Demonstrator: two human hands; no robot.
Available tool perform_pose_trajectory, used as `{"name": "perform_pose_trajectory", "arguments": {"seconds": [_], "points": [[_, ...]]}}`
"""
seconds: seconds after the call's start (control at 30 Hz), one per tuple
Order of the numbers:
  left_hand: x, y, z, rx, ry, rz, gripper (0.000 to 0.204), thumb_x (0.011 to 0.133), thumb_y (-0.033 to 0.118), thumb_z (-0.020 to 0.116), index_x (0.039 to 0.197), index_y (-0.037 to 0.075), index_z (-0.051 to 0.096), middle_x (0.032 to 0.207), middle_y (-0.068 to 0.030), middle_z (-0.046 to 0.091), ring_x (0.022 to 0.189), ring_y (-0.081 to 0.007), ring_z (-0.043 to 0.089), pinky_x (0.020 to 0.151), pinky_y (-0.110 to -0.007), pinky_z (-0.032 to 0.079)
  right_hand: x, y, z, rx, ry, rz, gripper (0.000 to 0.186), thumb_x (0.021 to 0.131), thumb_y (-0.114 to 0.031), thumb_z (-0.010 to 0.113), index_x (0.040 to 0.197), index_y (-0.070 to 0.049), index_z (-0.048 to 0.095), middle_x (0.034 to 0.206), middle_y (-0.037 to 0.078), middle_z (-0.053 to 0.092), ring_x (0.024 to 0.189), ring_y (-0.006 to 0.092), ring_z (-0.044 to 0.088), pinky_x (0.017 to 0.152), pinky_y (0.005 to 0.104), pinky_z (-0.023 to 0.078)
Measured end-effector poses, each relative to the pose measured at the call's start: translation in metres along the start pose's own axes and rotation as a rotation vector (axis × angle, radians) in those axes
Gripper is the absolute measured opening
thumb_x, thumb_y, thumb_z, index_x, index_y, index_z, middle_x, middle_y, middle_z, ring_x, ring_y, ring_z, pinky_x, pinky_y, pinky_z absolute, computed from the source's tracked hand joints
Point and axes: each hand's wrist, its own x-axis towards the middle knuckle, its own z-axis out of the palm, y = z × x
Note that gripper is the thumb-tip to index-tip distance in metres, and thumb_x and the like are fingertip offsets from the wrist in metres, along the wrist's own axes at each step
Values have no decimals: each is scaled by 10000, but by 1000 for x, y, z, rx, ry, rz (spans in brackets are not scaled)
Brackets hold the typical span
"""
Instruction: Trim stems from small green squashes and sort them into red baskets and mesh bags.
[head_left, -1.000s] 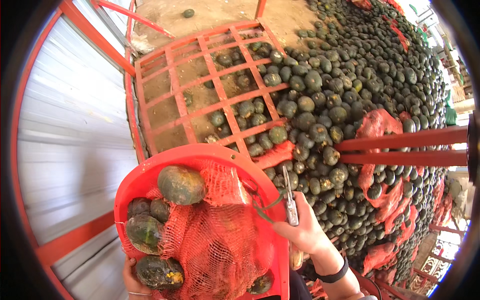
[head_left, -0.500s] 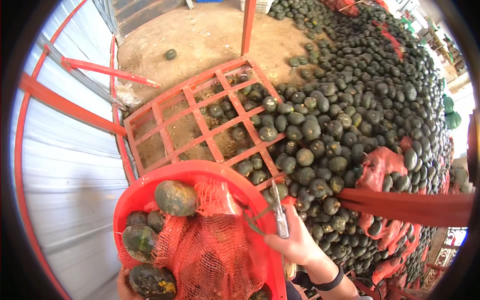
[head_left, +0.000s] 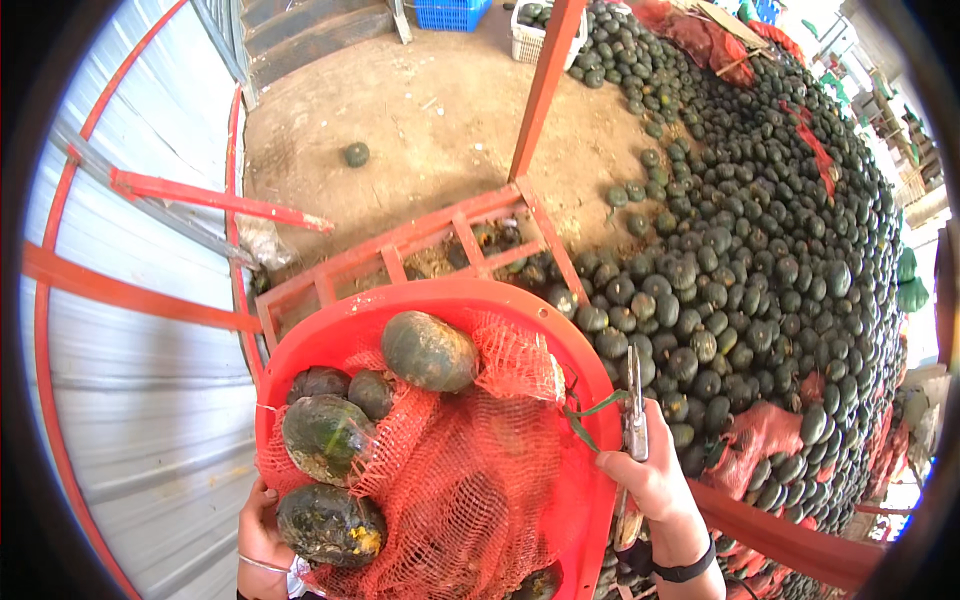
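Observation:
A red plastic basin [head_left: 585, 350] is between my hands, holding a red mesh sack [head_left: 470, 500] and several dark green squashes, one squash [head_left: 430, 351] near its far rim. My left hand [head_left: 263, 540] is closed on the basin's left side, beside a squash with a yellow patch [head_left: 331, 525]; its fingertips are partly hidden. At the right rim, my right hand [head_left: 655, 490] is closed round a metal tool with a narrow blade [head_left: 634, 400], pointing away from me. A green strap [head_left: 585, 430] runs from the rim to this hand.
Beyond the basin lies a red metal frame [head_left: 385, 240] with an upright post [head_left: 548, 90]. A huge squash heap [head_left: 740, 270] fills the right. Corrugated metal wall [head_left: 140, 400] stands at left. One squash [head_left: 356, 154] lies on the floor; blue [head_left: 448, 14] and white crates [head_left: 530, 42] are farther back.
The basin and both hands sit farther right in view, and the basin covers more of the red frame. More of my left hand shows. The view has shifted, revealing more of the crates.

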Motion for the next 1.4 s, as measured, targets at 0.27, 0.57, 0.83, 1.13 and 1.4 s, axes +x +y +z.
{"name": "perform_pose_trajectory", "arguments": {"seconds": [0.27, 0.57, 0.83, 1.13, 1.4], "points": [[131, 87, 23, -9, 107, -10, 550, 779, 135, 464, 1315, 28, 406, 1251, -108, 535, 1133, -264, 521, 979, -388, 407, 146, -77, 70, -18, -43, 33, 515, 686, -82, 660, 1138, 23, 438, 816, 39, 510, 727, 113, 473, 642, 263, 423], [221, 224, 53, -36, 191, 5, 441, 817, 222, 435, 1210, 33, 496, 1111, -124, 608, 986, -282, 603, 859, -416, 492, 285, -198, 142, -5, -206, 63, 575, 718, -133, 670, 1196, 12, 387, 735, 49, 491, 506, 112, 473, 410, 267, 396], [310, 311, 111, -41, 357, -88, 371, 849, 232, 524, 1149, 17, 565, 1110, -124, 623, 1058, -288, 573, 914, -432, 467, 422, -338, 153, -182, -248, 40, 549, 712, -145, 690, 1154, 50, 428, 907, 115, 557, 799, 139, 530, 717, 273, 442], [454, 442, 263, -82, 338, -111, 521, 799, 332, 549, 1205, 8, 524, 1193, -153, 574, 1115, -332, 530, 948, -488, 434, 615, -474, 162, -264, -169, -151, 529, 702, -250, 670, 1059, 11, 381, 796, 179, 511, 734, 295, 521, 702, 376, 440], [639, 547, 353, -65, -80, 102, 502, 821, 336, 414, 1185, 13, 538, 1159, -142, 588, 1040, -320, 574, 925, -466, 455, 805, -593, 183, -233, -182, -189, 552, 697, -211, 667, 1157, 25, 471, 834, 128, 560, 616, 170, 546, 503, 313, 457]]}}
